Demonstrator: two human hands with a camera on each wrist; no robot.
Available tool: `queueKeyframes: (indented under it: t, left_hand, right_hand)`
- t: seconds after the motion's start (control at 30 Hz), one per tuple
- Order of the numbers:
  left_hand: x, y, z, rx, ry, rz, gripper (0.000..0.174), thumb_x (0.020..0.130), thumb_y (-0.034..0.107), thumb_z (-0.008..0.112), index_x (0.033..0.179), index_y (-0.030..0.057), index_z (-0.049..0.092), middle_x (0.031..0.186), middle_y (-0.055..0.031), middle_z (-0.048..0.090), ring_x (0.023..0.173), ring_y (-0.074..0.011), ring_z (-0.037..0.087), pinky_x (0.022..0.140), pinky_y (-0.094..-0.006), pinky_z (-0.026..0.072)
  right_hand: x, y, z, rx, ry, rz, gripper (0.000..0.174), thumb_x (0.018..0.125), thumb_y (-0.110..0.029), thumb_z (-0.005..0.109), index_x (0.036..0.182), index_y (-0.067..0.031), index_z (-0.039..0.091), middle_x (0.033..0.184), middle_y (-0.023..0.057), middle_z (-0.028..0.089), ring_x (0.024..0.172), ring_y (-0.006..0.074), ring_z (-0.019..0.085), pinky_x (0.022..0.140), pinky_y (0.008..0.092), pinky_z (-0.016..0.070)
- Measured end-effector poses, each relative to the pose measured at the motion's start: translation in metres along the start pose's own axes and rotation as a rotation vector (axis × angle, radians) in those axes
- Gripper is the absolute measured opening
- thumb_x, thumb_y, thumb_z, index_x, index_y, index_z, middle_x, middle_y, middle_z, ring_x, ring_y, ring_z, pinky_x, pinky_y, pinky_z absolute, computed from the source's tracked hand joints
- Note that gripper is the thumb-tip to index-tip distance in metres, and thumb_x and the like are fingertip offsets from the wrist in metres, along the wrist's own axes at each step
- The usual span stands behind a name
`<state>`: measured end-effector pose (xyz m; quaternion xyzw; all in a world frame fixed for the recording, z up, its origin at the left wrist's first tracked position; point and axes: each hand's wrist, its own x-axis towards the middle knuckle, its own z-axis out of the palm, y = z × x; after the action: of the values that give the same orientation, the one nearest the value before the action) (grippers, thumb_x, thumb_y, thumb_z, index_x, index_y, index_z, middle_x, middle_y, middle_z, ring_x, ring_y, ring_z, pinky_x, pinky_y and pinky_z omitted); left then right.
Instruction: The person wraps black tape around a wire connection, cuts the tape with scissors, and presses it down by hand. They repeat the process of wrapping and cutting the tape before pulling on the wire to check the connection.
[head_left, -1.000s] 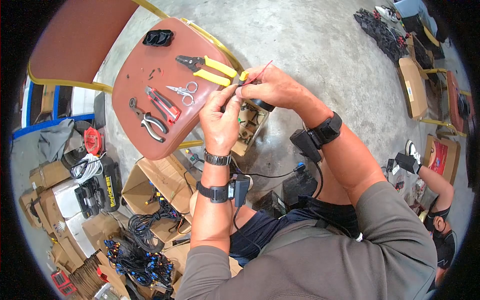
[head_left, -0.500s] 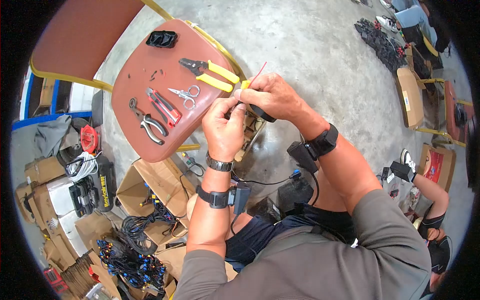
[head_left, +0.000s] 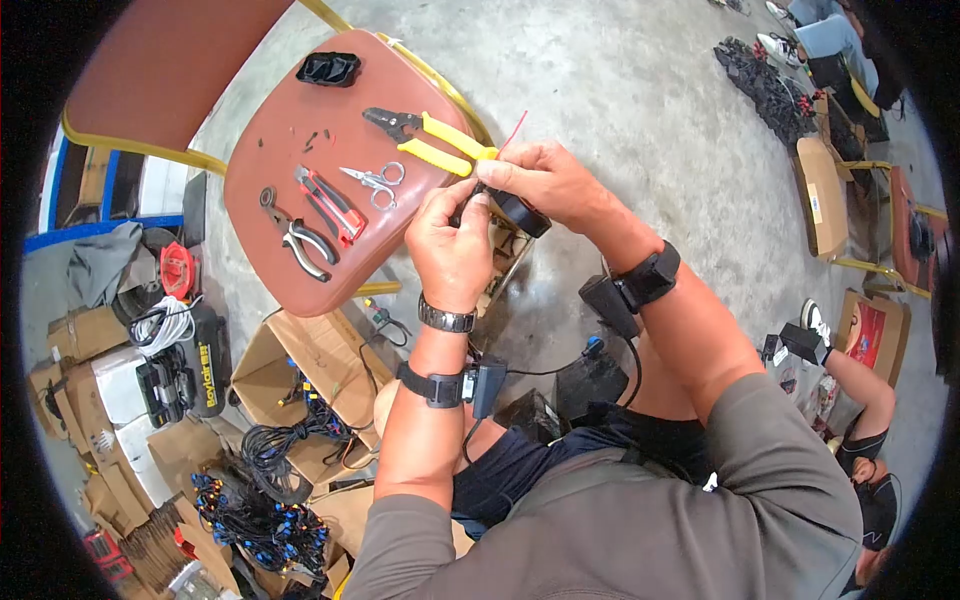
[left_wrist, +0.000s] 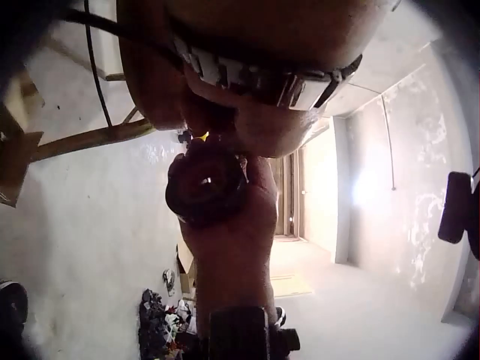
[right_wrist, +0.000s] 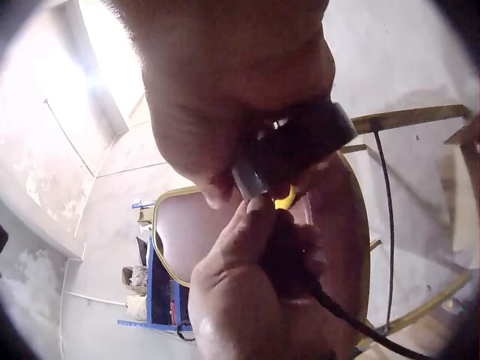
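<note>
My left hand [head_left: 450, 250] pinches the end of a black cable [right_wrist: 341, 319], which trails away below the hand in the right wrist view. Close against it, my right hand [head_left: 555, 188] holds a roll of black tape [head_left: 522, 216], its ring and centre hole facing the left wrist camera. A short strip of tape [right_wrist: 250, 182] stretches from the roll to the left fingertips. Between the hands a yellow connector [head_left: 487, 154] peeks out, and a thin red wire [head_left: 516, 132] sticks up past the right fingers. The taped part itself is hidden by the fingers.
On the brown chair seat [head_left: 290, 230] lie yellow-handled wire strippers [head_left: 435, 157], small scissors [head_left: 375, 184], a red utility knife [head_left: 332, 205], black-and-grey pliers [head_left: 300, 240] and a black case [head_left: 329, 69]. Cardboard boxes [head_left: 340, 360] and bundled cables [head_left: 260, 525] stand left. Another person [head_left: 870, 450] sits right.
The tape roll has swung out from behind my right hand to below it. The red wire now points more steeply upward. My left hand stays close beside the right.
</note>
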<state>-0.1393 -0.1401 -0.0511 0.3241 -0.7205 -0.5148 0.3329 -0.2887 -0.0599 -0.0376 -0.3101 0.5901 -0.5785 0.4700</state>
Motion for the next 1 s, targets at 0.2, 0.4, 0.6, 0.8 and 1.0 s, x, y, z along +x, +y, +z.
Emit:
queueKeyframes:
  t: [0.2, 0.4, 0.6, 0.8, 1.0]
  left_hand:
    - [0.002, -0.002, 0.0, -0.051, -0.014, -0.068, 0.019, 0.085, -0.001, 0.069, 0.104, -0.003, 0.072, 0.087, -0.0069, 0.068, 0.078, -0.0134, 0.062, 0.073, -0.028, 0.051]
    - [0.0, -0.001, 0.003, 0.013, 0.012, 0.058, 0.02, 0.086, -0.001, 0.069, 0.105, -0.0031, 0.072, 0.09, -0.0104, 0.068, 0.082, -0.019, 0.065, 0.075, -0.031, 0.0519]
    - [-0.006, 0.012, 0.006, 0.154, -0.003, 0.118, 0.019, 0.088, 0.0, 0.07, 0.107, -0.0026, 0.072, 0.093, -0.0087, 0.07, 0.087, -0.0163, 0.066, 0.081, -0.0298, 0.0522]
    - [-0.004, 0.016, 0.001, 0.184, -0.049, 0.178, 0.019, 0.086, -0.001, 0.07, 0.105, -0.002, 0.073, 0.094, -0.0125, 0.071, 0.087, -0.0218, 0.068, 0.081, -0.0317, 0.0523]
    - [-0.002, 0.016, -0.009, 0.216, -0.102, 0.225, 0.02, 0.085, -0.003, 0.068, 0.105, -0.0009, 0.072, 0.092, -0.0135, 0.07, 0.083, -0.0247, 0.068, 0.077, -0.0328, 0.0525]
  right_hand:
    - [0.0, -0.001, 0.004, -0.026, 0.013, 0.015, 0.023, 0.083, -0.023, 0.073, 0.081, -0.0001, 0.071, 0.075, -0.001, 0.064, 0.073, 0.0075, 0.056, 0.065, 0.0256, 0.0455]
    - [0.007, 0.015, -0.002, -0.126, 0.017, -0.039, 0.023, 0.082, -0.022, 0.073, 0.083, 0.0009, 0.072, 0.074, 0.0023, 0.064, 0.072, 0.0085, 0.057, 0.063, 0.0277, 0.0461]
    - [0.0, 0.002, -0.004, -0.144, -0.007, -0.01, 0.016, 0.086, -0.016, 0.071, 0.086, -0.0001, 0.074, 0.075, -0.0035, 0.065, 0.071, 0.0044, 0.055, 0.061, 0.0252, 0.0444]
    - [-0.008, -0.005, -0.004, -0.194, 0.022, -0.018, 0.015, 0.084, -0.015, 0.071, 0.084, -0.001, 0.074, 0.07, -0.0041, 0.062, 0.067, 0.0045, 0.053, 0.058, 0.0265, 0.043]
    - [-0.008, 0.005, -0.001, -0.019, -0.021, -0.027, 0.013, 0.083, -0.015, 0.07, 0.081, -0.0026, 0.073, 0.069, -0.0055, 0.061, 0.065, 0.0035, 0.051, 0.056, 0.0254, 0.0407]
